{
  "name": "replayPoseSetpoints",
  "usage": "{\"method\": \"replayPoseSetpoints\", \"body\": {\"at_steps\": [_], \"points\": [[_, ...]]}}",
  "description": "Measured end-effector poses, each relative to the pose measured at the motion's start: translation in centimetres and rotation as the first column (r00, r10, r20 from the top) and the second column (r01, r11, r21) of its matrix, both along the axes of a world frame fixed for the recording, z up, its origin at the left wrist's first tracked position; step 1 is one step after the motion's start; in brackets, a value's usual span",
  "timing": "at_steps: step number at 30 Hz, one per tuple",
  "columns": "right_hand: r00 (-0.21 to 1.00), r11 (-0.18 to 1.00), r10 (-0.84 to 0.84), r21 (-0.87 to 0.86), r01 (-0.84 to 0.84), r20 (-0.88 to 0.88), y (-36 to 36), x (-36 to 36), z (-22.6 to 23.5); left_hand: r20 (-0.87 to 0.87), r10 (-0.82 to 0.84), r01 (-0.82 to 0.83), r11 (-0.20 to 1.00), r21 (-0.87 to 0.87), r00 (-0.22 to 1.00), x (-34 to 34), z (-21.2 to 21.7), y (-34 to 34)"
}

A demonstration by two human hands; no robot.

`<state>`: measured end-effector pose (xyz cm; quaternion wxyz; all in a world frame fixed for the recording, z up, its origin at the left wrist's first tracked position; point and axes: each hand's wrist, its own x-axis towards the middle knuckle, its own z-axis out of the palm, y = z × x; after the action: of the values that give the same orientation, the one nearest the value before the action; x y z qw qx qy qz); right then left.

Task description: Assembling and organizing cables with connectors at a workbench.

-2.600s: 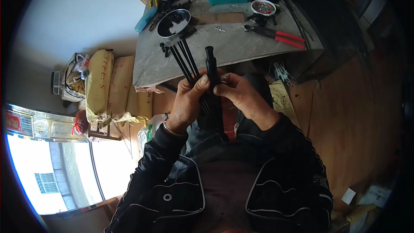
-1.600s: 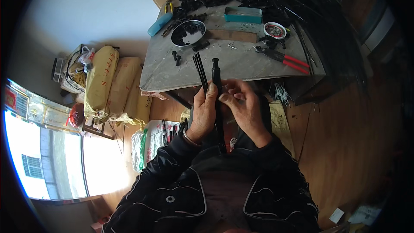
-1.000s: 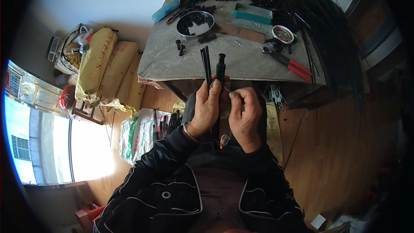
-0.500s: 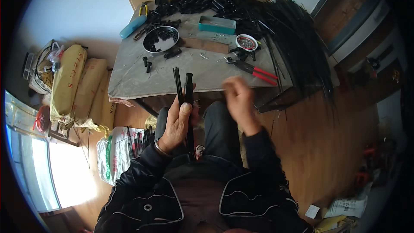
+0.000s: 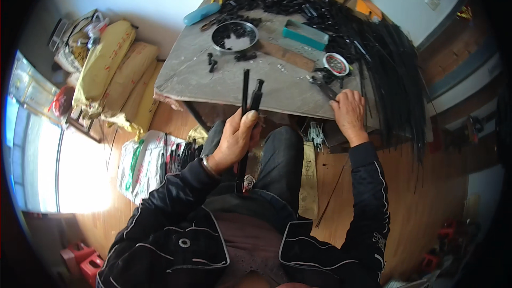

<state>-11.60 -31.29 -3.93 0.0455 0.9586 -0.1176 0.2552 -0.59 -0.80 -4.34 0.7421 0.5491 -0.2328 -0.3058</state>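
Note:
My left hand [image 5: 230,141] is closed around a slim bundle of straight black strips [image 5: 246,89] and a thicker black rod [image 5: 257,95] with a flared top end. Both stand nearly upright over my lap, and the rod's lower part runs down between my thighs. At the table's front right, my right hand [image 5: 350,114] curls over the handles of a pair of pliers [image 5: 323,87]. Their dark jaws point away to the left, while the red grips are hidden beneath my fingers. A small round dish of metal bits [image 5: 336,64] sits just beyond the jaws.
On the grey table [image 5: 181,77] stand a round metal pan [image 5: 256,38] of black parts and a teal tray [image 5: 305,35]. Long black strips [image 5: 397,85] hang off its right edge; black parts heap behind. Sacks [image 5: 109,56] are stacked at left.
My right hand has moved right and forward onto the pliers, covering their red handles. My left hand keeps its hold on the strips and rod. The whole view has shifted and tilted.

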Motion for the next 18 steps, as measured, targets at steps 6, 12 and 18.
{"method": "replayPoseSetpoints", "body": {"at_steps": [6, 12, 18], "points": [[0.993, 0.898, -0.049, 0.44, -0.006, 0.112, 4.4, -2.3, 3.2, 0.065, 0.062, -0.063, 0.998, 0.007, 0.996, 0.3, 0.3, -0.8], [0.979, 0.769, 0.063, 0.616, -0.171, 0.193, 13.4, -4.6, 2.7, 0.009, 0.059, -0.059, 0.998, 0.011, 0.998, -0.1, 0.7, -0.6], [0.979, 0.928, 0.108, 0.337, -0.161, 0.171, 14.9, -4.0, 2.5, -0.012, 0.028, -0.028, 0.999, -0.026, 1.0, -0.9, 1.5, -0.9]]}}
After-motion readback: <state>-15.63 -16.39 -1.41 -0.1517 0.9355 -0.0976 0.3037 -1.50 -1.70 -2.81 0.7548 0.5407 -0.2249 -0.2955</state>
